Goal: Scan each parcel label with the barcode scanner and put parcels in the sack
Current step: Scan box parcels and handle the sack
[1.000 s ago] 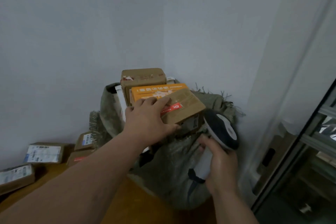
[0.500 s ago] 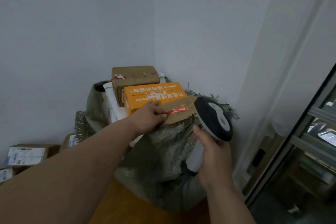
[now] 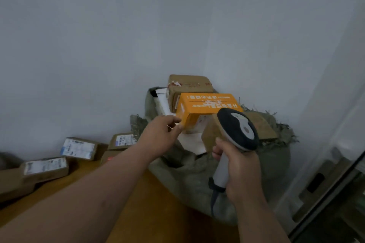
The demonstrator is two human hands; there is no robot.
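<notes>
While your left hand [image 3: 165, 131] pinches the orange parcel's [image 3: 205, 107] near-left corner atop the sack [image 3: 189, 175] at frame centre, your right hand [image 3: 240, 167] grips the scanner [image 3: 238, 130] just right of it.

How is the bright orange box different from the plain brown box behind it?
The orange cardboard box is bright with white printing on top; the brown cardboard box is dull, with torn tape or label scraps.
The left hand pinches the orange box's near corner; nothing touches the brown box.
The orange box sits nearer, tilted; the brown box sits farther back and higher.
Both are cardboard parcels sticking out of the green woven sack.
</notes>
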